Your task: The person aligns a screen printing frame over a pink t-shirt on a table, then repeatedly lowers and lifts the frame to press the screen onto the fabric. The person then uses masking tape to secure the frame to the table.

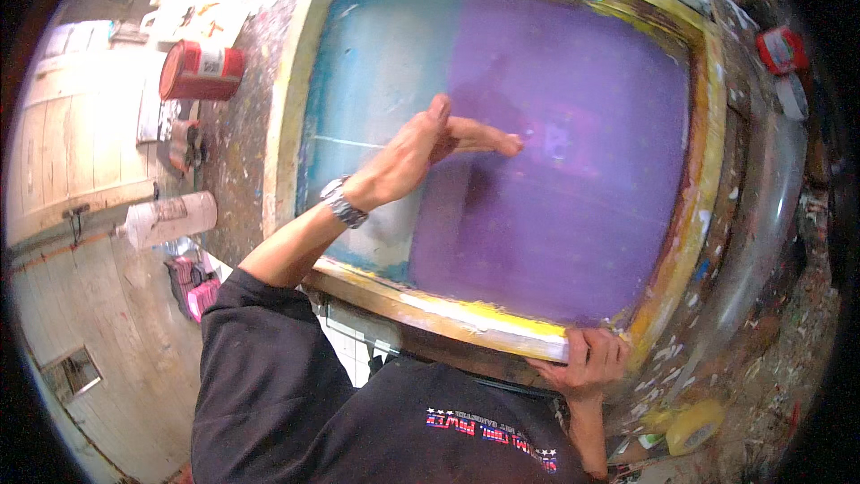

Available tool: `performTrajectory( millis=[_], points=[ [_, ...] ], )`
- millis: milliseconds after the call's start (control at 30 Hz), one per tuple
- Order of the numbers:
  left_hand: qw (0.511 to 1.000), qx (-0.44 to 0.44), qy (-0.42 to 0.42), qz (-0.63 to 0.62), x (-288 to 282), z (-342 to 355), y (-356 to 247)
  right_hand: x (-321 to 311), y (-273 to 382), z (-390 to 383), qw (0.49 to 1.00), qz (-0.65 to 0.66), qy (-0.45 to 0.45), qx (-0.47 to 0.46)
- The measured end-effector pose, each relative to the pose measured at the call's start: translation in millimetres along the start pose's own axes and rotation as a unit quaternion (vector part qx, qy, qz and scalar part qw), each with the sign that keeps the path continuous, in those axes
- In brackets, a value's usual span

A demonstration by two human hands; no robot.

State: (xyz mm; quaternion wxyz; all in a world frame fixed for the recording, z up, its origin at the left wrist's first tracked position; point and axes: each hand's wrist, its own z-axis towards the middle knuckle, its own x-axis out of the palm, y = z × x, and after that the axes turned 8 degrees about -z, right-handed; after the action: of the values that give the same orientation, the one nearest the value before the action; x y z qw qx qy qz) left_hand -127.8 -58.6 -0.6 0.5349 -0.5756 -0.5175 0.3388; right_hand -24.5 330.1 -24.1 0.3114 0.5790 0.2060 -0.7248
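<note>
Purple-coated mesh of screen-printing frame [573, 170] fills frame centre, tilted on paint-spattered counter [242, 125] | left hand [408, 157] flat, fingers extended, wiping mesh, clasping nothing | right hand [587, 363] clamped on lower yellow rail | likely inspecting/cleaning step; needs steady frame | red can [202, 72] upper left.

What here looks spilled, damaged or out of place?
Nothing is spilled fresh, but the bench around the screen frame is crusted with dried paint splatter, and the frame's edges are smeared yellow. A white bottle lies on its side at the bench's left edge. The left hand rests flat on the purple mesh; the right hand grips the frame.
</note>
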Motion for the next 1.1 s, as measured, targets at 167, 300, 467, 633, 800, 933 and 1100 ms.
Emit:
performTrajectory(
  millis=[167,300,467,633,800,933,1100],
  points=[
    [0.996,0.073,-0.027,-0.034,4,-2,13,0,-3,-4,0.999,-0.028,-0.010,-0.014],
    [0.989,0.098,-0.032,0.102,7,-11,0,-3,-1,0,0.999,-0.025,-0.025,-0.012],
    [0.833,0.369,-0.066,0.408,66,-123,-29,-5,-4,6,0.999,-0.018,-0.037,-0.031],
    [0.776,0.395,0.116,0.477,105,-223,35,-41,-7,21,0.996,-0.022,-0.074,-0.048],
    [0.801,0.104,0.038,0.588,44,-142,22,-155,-28,84,0.977,-0.077,-0.167,-0.106],
    [0.803,-0.038,0.061,0.591,37,-88,3,-250,-37,195,0.968,-0.059,-0.229,-0.080],
    [0.751,0.114,0.020,0.650,37,-79,22,-302,-60,266,0.971,-0.086,-0.219,-0.042]
  ],
)
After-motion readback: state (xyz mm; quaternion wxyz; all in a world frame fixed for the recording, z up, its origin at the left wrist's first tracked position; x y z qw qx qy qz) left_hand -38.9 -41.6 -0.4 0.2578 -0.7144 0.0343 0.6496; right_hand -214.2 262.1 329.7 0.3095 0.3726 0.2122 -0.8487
